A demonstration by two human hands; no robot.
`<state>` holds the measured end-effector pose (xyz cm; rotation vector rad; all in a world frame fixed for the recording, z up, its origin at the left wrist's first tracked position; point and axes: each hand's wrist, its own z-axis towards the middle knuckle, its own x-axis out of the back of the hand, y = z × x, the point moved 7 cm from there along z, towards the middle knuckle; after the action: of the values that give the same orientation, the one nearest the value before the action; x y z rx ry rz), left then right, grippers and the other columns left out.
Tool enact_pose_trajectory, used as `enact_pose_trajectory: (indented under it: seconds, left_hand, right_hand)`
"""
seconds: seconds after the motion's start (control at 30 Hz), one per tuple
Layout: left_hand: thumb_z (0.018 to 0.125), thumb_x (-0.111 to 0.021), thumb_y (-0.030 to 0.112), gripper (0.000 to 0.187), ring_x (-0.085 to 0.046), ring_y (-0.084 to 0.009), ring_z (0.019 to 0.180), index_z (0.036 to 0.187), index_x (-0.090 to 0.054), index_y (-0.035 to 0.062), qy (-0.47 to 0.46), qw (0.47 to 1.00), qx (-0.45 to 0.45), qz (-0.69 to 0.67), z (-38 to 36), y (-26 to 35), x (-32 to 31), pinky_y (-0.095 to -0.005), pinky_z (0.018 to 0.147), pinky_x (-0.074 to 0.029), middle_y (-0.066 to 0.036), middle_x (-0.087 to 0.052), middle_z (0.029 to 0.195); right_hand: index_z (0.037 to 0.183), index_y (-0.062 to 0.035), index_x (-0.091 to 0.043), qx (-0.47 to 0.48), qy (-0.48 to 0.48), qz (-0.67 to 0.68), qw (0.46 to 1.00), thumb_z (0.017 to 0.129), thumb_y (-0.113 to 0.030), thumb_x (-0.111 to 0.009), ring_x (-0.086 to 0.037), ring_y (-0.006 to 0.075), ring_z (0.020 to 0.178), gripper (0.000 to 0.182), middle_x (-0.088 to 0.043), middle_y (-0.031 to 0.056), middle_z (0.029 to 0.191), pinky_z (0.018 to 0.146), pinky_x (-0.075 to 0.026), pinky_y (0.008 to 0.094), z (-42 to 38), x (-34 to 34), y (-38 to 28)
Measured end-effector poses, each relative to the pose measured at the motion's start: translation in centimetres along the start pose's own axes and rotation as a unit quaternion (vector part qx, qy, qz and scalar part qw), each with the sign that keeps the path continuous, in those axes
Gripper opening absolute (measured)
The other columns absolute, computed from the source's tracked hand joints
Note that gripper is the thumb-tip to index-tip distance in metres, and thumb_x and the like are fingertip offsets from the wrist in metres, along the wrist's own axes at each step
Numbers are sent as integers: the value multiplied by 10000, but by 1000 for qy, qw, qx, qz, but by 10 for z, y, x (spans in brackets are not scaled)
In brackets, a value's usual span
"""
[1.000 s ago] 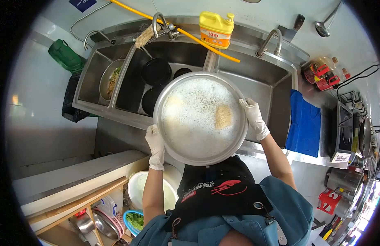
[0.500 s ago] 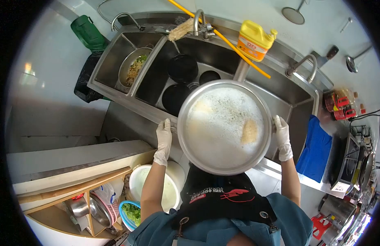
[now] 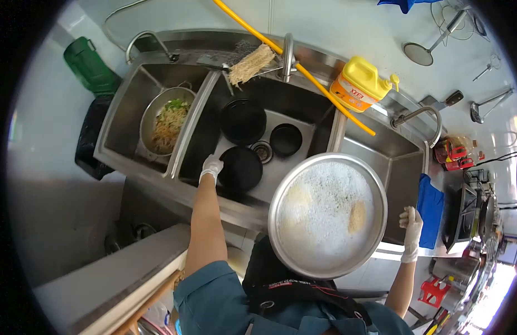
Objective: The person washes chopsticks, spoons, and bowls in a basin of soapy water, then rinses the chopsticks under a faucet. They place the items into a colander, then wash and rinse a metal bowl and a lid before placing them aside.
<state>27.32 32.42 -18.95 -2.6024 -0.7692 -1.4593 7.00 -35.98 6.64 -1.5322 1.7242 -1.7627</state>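
Both my hands wear pale gloves. My left hand [image 3: 212, 166] reaches into the middle sink, its fingers closed at the left rim of a black bowl [image 3: 240, 169]; the fingertips are partly hidden. A larger black bowl [image 3: 243, 121] and a smaller black bowl [image 3: 286, 139] sit in the same basin. In front of me, a wide steel basin [image 3: 275, 245] with foamy water holds a tan sponge-like piece [image 3: 357, 217] and rests over the sink's front edge. My right hand [image 3: 412, 223] is off to the basin's right, fingers loosely bent and holding nothing.
The left sink holds a steel pot [image 3: 146, 125] of food scraps. A yellow hose [image 3: 320, 84] crosses the divider near a yellow jug [image 3: 356, 89]. A fibrous scrubber [image 3: 251, 64] lies by the faucet. A blue cloth [image 3: 431, 209] hangs at the right counter.
Both hands have let go of the steel basin, now lower and further right in view. My left hand has moved to the black bowl; my right hand has drawn away rightward.
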Motion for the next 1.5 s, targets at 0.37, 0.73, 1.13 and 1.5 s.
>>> enact_pose_trajectory:
  seconds: [0.37,0.73,1.13,1.5]
  left_hand:
    - [752,-730,316,674,-532,-306,1148,1251,-478,-61,-200,969,104,-97,21,2,-37,-382,910,-458,-196,-506,1288]
    - [780,-585,114,239,-615,-389,925,992,-642,20,-18,970,-197,142,2,96,-71,-440,798,-499,-238,-643,924]
    - [669,-641,81,622,-660,-272,733,1250,-449,-30,326,871,-294,221,-157,108,81,-367,625,-538,-219,-561,1184]
    - [554,-707,21,834,-642,-299,841,1322,-381,12,468,814,-304,161,-325,105,181,-359,690,-532,-189,-528,1238]
  right_hand:
    - [929,4,-626,-127,160,-32,978,919,-304,-523,-487,69,505,324,-570,41,651,468,-408,203,-85,72,75]
    - [925,-8,-623,-80,102,9,992,929,-295,-519,-479,66,526,306,-566,27,668,493,-402,199,-46,42,81]
    - [944,-16,-619,-37,28,86,995,941,-265,-515,-491,61,529,270,-573,14,674,491,-412,198,-3,63,81]
    - [940,-29,-623,35,-67,110,991,949,-254,-494,-505,62,532,260,-581,7,671,506,-428,204,9,54,52]
